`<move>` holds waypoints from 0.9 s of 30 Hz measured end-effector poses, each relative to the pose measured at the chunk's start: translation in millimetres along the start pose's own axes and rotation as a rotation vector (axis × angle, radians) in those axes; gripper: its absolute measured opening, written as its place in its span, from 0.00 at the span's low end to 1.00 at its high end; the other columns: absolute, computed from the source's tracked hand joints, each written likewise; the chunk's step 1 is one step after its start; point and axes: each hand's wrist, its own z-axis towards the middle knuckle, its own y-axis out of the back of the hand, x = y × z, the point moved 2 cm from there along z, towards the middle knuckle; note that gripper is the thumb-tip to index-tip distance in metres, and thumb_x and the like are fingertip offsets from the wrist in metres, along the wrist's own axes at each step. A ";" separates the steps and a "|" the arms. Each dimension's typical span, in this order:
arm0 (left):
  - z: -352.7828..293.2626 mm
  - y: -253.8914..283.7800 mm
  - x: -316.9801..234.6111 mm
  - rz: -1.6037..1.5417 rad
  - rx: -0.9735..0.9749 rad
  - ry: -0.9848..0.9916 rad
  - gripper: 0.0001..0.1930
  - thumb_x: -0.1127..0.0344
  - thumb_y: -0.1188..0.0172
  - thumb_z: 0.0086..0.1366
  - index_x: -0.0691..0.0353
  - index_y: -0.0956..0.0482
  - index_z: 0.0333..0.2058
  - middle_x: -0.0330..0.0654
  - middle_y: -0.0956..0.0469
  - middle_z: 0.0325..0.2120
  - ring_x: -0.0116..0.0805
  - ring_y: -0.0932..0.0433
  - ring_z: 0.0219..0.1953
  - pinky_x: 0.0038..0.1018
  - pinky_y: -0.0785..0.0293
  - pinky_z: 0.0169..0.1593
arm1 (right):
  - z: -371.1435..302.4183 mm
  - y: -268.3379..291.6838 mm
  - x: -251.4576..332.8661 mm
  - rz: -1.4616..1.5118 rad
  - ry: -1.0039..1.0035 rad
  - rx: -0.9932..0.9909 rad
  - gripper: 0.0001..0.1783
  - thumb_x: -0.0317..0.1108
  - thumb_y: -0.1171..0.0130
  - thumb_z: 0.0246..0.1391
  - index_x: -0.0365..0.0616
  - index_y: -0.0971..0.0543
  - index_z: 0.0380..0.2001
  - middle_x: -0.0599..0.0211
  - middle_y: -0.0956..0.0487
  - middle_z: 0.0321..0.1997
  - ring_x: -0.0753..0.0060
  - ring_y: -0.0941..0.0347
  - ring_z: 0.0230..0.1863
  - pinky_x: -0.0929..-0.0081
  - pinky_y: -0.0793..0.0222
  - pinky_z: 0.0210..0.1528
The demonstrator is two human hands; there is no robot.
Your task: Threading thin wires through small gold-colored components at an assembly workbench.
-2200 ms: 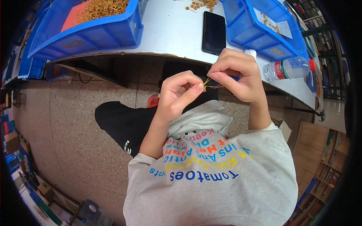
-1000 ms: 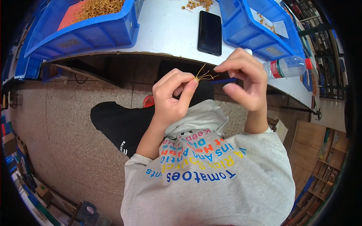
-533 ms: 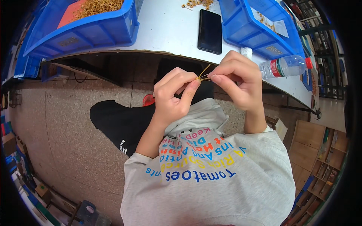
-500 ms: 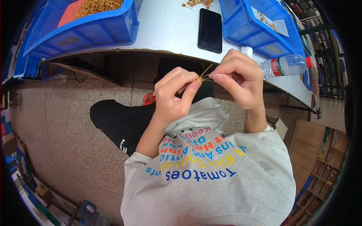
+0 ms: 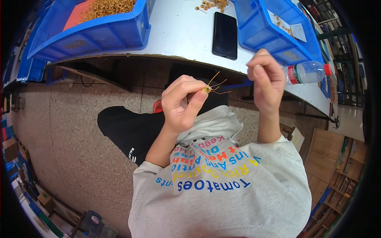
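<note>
Between thumb and forefinger, my left hand (image 5: pixel 181 102) pinches a small toroidal coil (image 5: pixel 206 90) with a bit of green on it. Several thin copper-coloured wire leads (image 5: pixel 219 84) fan out from the coil, up and to the right. Apart from the coil, to its right, my right hand (image 5: pixel 266 77) is raised near the table edge with its fingers curled together. Its fingertips are slightly blurred, and I cannot make out what they hold, if anything. Both hands are above my lap, just in front of the table.
On the white table (image 5: pixel 178 31), a blue bin (image 5: pixel 99 37) full of coils stands left, another blue bin (image 5: pixel 260 35) right. Between them lie a black phone (image 5: pixel 225 35) and loose coils (image 5: pixel 212 4). A plastic bottle (image 5: pixel 307 73) lies by the right edge.
My right hand has come off the wire leads and moved right, away from the coil. My left hand keeps its pinch; the leads now show spread apart. The view has shifted slightly.
</note>
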 end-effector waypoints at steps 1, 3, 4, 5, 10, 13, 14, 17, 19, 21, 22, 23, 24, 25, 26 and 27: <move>0.2 -1.2 0.0 -0.020 -0.017 0.010 0.05 0.79 0.40 0.56 0.66 0.20 0.32 0.39 0.24 0.25 0.26 0.35 0.23 0.18 0.39 0.27 | -3.4 -2.5 -3.8 0.001 0.004 0.001 0.09 0.22 0.46 0.52 0.37 0.20 0.37 0.69 0.30 0.32 0.83 0.42 0.30 0.87 0.49 0.33; 1.2 -2.4 -0.1 -0.061 -0.049 0.030 0.05 0.79 0.40 0.56 0.66 0.20 0.33 0.39 0.23 0.26 0.26 0.34 0.24 0.18 0.39 0.28 | -11.5 -13.1 -15.7 0.145 -0.215 0.059 0.11 0.23 0.45 0.51 0.37 0.20 0.39 0.71 0.32 0.32 0.82 0.43 0.29 0.87 0.48 0.34; 1.7 -2.3 -0.5 -0.060 -0.046 0.028 0.05 0.79 0.40 0.56 0.66 0.20 0.33 0.39 0.23 0.26 0.26 0.34 0.24 0.18 0.39 0.28 | -15.2 -18.8 -20.5 0.139 -0.180 0.104 0.13 0.23 0.43 0.49 0.37 0.20 0.40 0.71 0.33 0.32 0.83 0.44 0.29 0.87 0.49 0.32; 2.7 -2.4 -0.4 -0.046 -0.030 0.056 0.05 0.78 0.40 0.58 0.66 0.20 0.34 0.41 0.23 0.27 0.27 0.33 0.25 0.19 0.38 0.29 | -17.4 -25.1 -23.2 0.133 -0.145 0.149 0.15 0.23 0.41 0.47 0.37 0.20 0.41 0.72 0.33 0.33 0.84 0.44 0.28 0.87 0.49 0.31; -2.8 -3.2 -1.7 0.001 0.015 0.133 0.04 0.76 0.42 0.62 0.67 0.20 0.35 0.44 0.22 0.30 0.28 0.31 0.28 0.19 0.36 0.32 | -25.6 -46.8 -18.7 0.112 -0.170 0.129 0.15 0.20 0.35 0.43 0.38 0.18 0.38 0.74 0.32 0.31 0.86 0.46 0.25 0.89 0.52 0.26; 1.7 -1.3 3.5 0.030 0.000 0.071 0.05 0.79 0.40 0.59 0.68 0.19 0.34 0.42 0.21 0.27 0.27 0.31 0.25 0.18 0.38 0.29 | -20.4 -48.2 -26.5 0.037 -0.074 0.097 0.14 0.18 0.33 0.42 0.38 0.17 0.36 0.75 0.32 0.29 0.87 0.47 0.24 0.90 0.53 0.25; 3.2 -0.1 2.1 0.038 -0.003 0.052 0.05 0.79 0.40 0.59 0.68 0.19 0.34 0.42 0.21 0.27 0.27 0.31 0.25 0.18 0.38 0.29 | -18.8 -50.3 -26.1 0.041 -0.056 0.106 0.14 0.18 0.33 0.42 0.38 0.17 0.36 0.75 0.32 0.29 0.87 0.47 0.24 0.90 0.53 0.25; 3.1 -3.5 -2.3 0.051 0.023 0.106 0.04 0.77 0.42 0.62 0.69 0.19 0.34 0.42 0.21 0.26 0.26 0.31 0.25 0.18 0.38 0.28 | -19.9 -51.6 -22.9 0.107 -0.109 0.026 0.12 0.17 0.34 0.43 0.37 0.16 0.35 0.76 0.31 0.26 0.87 0.47 0.23 0.91 0.52 0.25; 3.7 -3.0 -5.4 0.061 0.025 0.118 0.05 0.77 0.42 0.62 0.70 0.19 0.34 0.42 0.21 0.26 0.26 0.31 0.24 0.18 0.39 0.28 | -20.1 -51.4 -20.4 0.133 -0.122 0.009 0.12 0.17 0.34 0.43 0.37 0.16 0.34 0.76 0.31 0.25 0.87 0.47 0.22 0.91 0.52 0.25; 3.3 -2.7 -5.2 -0.094 0.037 0.293 0.06 0.75 0.43 0.64 0.70 0.18 0.34 0.42 0.22 0.24 0.25 0.32 0.23 0.17 0.40 0.27 | -20.7 -49.6 -17.0 0.048 -0.117 0.015 0.13 0.17 0.35 0.43 0.37 0.17 0.35 0.75 0.32 0.24 0.85 0.47 0.22 0.89 0.50 0.25; 3.3 -2.4 -4.9 -0.172 0.044 0.381 0.07 0.74 0.44 0.65 0.70 0.18 0.33 0.41 0.22 0.24 0.24 0.32 0.23 0.17 0.41 0.26 | -20.4 -48.9 -15.6 0.006 -0.114 0.017 0.13 0.17 0.36 0.43 0.36 0.17 0.35 0.75 0.32 0.24 0.85 0.46 0.22 0.88 0.50 0.25; 3.3 -1.9 -4.4 -0.252 0.051 0.468 0.08 0.74 0.44 0.66 0.70 0.18 0.33 0.41 0.22 0.23 0.23 0.32 0.22 0.17 0.41 0.26 | -19.7 -48.7 -14.9 -0.037 -0.111 0.018 0.14 0.17 0.37 0.42 0.36 0.17 0.36 0.74 0.33 0.23 0.84 0.46 0.21 0.87 0.49 0.25; 3.5 -0.4 -4.2 -0.249 0.048 0.464 0.08 0.74 0.44 0.66 0.70 0.18 0.33 0.41 0.22 0.23 0.23 0.32 0.22 0.17 0.41 0.26 | -19.2 -48.7 -15.0 -0.034 -0.108 0.022 0.14 0.17 0.37 0.42 0.36 0.17 0.36 0.74 0.33 0.23 0.84 0.46 0.21 0.87 0.49 0.25; 2.5 0.8 -2.4 -0.290 0.058 0.502 0.08 0.73 0.44 0.66 0.70 0.17 0.33 0.41 0.22 0.22 0.23 0.33 0.22 0.16 0.42 0.25 | -18.9 -48.9 -14.9 -0.053 -0.095 0.032 0.13 0.16 0.37 0.42 0.36 0.17 0.35 0.75 0.33 0.22 0.84 0.46 0.21 0.87 0.49 0.25; 1.1 2.0 -0.3 -0.332 0.068 0.540 0.09 0.72 0.45 0.67 0.70 0.17 0.32 0.40 0.23 0.22 0.22 0.33 0.21 0.16 0.42 0.25 | -18.9 -49.2 -14.9 -0.073 -0.082 0.040 0.13 0.16 0.37 0.42 0.36 0.17 0.35 0.75 0.33 0.21 0.84 0.46 0.21 0.87 0.49 0.25; -0.3 3.1 1.4 -0.375 0.079 0.579 0.10 0.71 0.45 0.67 0.70 0.17 0.32 0.40 0.23 0.21 0.22 0.34 0.21 0.16 0.43 0.25 | -19.1 -49.6 -14.7 -0.094 -0.070 0.048 0.13 0.16 0.37 0.42 0.36 0.17 0.35 0.75 0.34 0.20 0.84 0.46 0.21 0.86 0.49 0.25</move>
